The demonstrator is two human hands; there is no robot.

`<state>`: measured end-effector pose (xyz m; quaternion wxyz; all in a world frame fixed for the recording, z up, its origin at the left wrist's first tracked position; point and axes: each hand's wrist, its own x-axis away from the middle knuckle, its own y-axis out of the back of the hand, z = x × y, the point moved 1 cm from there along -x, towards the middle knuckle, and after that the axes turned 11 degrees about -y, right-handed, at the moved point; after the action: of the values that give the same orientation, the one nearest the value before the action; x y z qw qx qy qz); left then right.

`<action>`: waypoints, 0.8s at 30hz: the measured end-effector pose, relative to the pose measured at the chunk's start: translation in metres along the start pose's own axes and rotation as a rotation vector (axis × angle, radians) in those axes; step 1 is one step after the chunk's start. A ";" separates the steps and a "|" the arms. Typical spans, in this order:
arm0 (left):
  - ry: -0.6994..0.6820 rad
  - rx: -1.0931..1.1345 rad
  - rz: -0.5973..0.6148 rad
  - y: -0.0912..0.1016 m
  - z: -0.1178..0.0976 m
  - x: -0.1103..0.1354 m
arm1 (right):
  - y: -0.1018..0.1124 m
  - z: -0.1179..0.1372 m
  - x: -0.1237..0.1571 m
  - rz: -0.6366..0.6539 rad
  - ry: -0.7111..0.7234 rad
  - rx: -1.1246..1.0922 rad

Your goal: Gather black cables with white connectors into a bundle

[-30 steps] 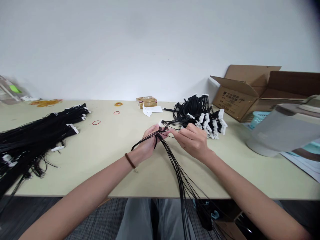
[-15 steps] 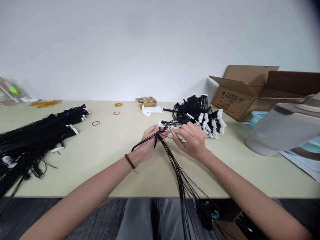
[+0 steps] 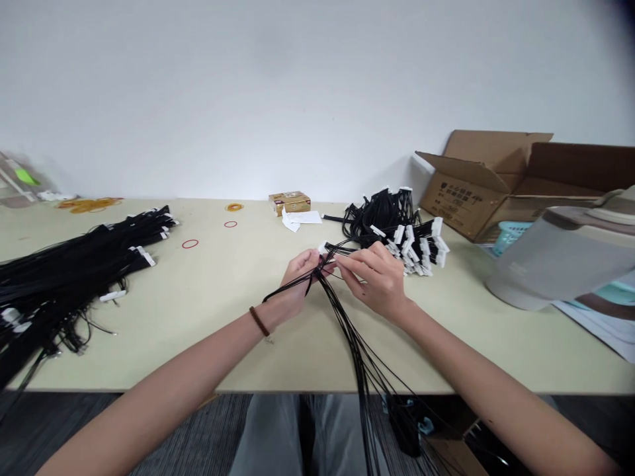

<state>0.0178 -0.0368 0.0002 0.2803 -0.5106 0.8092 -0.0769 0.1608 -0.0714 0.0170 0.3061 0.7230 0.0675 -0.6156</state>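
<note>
A bundle of thin black wires (image 3: 350,330) runs from my hands down over the table's front edge. My left hand (image 3: 300,274) is closed around the bundle near its white connector (image 3: 322,247); one loop of wire lies across that wrist. My right hand (image 3: 380,274) pinches a thin black strand just right of the left fingers, thumb and forefinger together. Behind the right hand lies a pile of coiled black cables (image 3: 381,211) with white connectors (image 3: 409,244).
More black cables (image 3: 74,271) spread over the table's left side. Rubber bands (image 3: 190,244) and a small gold box (image 3: 290,203) lie farther back. An open cardboard box (image 3: 471,192), a grey jug (image 3: 560,258) and a teal basket (image 3: 510,235) stand at the right.
My right hand has shifted slightly left, closer to my left hand. The white connector has moved a little to the right; both hands keep their hold.
</note>
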 end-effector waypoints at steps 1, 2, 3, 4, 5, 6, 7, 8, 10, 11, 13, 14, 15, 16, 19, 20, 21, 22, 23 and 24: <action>-0.003 -0.009 0.011 0.000 0.001 0.000 | -0.001 0.001 0.000 -0.013 -0.003 0.023; -0.005 -0.013 0.025 0.000 0.001 0.000 | -0.001 0.001 0.001 -0.025 -0.007 0.046; -0.006 -0.014 0.039 0.000 0.002 0.000 | -0.002 0.002 0.001 -0.035 -0.011 0.066; -0.005 -0.011 0.055 0.000 0.002 0.000 | -0.002 0.002 0.001 -0.040 -0.013 0.082; -0.002 -0.006 0.070 0.000 0.003 0.000 | -0.002 0.002 0.001 -0.039 -0.016 0.095; 0.004 0.000 0.082 0.001 0.003 0.000 | -0.002 0.002 0.001 -0.036 -0.018 0.105; 0.012 0.005 0.090 0.001 0.002 0.000 | -0.002 0.001 0.001 -0.033 -0.021 0.114; 0.017 0.009 0.094 0.001 0.002 0.001 | -0.002 0.001 0.001 -0.028 -0.023 0.121; 0.023 0.010 0.098 0.000 0.000 0.002 | -0.002 0.000 0.000 -0.023 -0.022 0.128; 0.025 0.008 0.098 0.000 0.000 0.002 | -0.001 0.000 0.000 -0.022 -0.018 0.126; 0.028 0.005 0.097 0.000 -0.002 0.003 | -0.001 0.000 0.000 -0.015 -0.010 0.119; 0.032 0.002 0.095 -0.001 -0.003 0.003 | -0.001 0.000 0.000 -0.013 -0.009 0.115; 0.035 -0.003 0.092 -0.001 -0.003 0.003 | -0.001 0.000 0.000 -0.014 -0.011 0.113; 0.039 -0.012 0.088 -0.001 -0.004 0.003 | 0.000 -0.001 0.000 -0.016 -0.015 0.111; 0.058 -0.040 0.072 -0.001 -0.005 0.002 | -0.001 -0.001 0.000 -0.012 -0.026 0.102; 0.063 -0.046 0.070 -0.001 -0.005 0.002 | -0.001 -0.001 0.001 -0.005 -0.028 0.096; 0.064 -0.046 0.072 -0.001 -0.004 0.002 | -0.001 -0.001 0.001 0.002 -0.031 0.091; 0.062 -0.043 0.079 -0.001 -0.004 0.002 | -0.001 -0.002 0.001 0.009 -0.035 0.086; 0.057 -0.038 0.090 -0.001 -0.003 0.003 | -0.001 -0.002 0.002 0.014 -0.040 0.083; 0.051 -0.031 0.104 0.000 -0.002 0.004 | -0.001 -0.002 0.002 0.018 -0.044 0.080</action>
<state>0.0159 -0.0403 0.0006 0.2551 -0.4700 0.8427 -0.0625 0.1620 -0.0700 0.0149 0.2839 0.7216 0.0293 -0.6307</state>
